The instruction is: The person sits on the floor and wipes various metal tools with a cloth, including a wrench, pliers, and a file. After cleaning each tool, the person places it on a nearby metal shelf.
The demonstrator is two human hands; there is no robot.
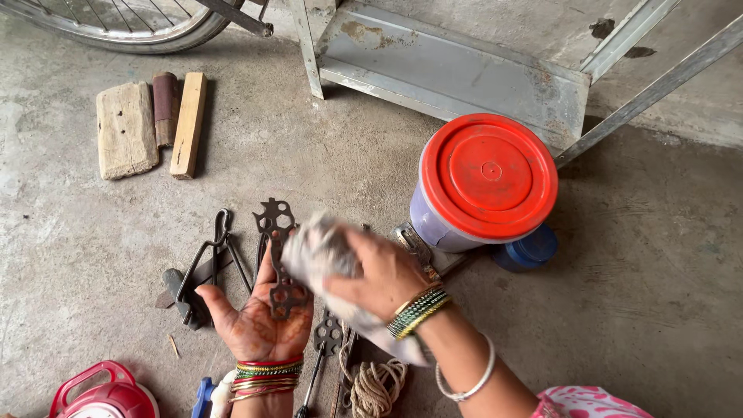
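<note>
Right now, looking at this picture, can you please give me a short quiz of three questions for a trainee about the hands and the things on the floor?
1. True or false: the left hand lies palm up with a dark flat metal multi-hole wrench on it.
2. What does the right hand grip? A) a coil of rope B) a crumpled grey-white cloth C) a wooden block
3. Fill in: the round plastic tub beside the right hand has a ____ lid.

Key: 1 true; 2 B; 3 red.
</note>
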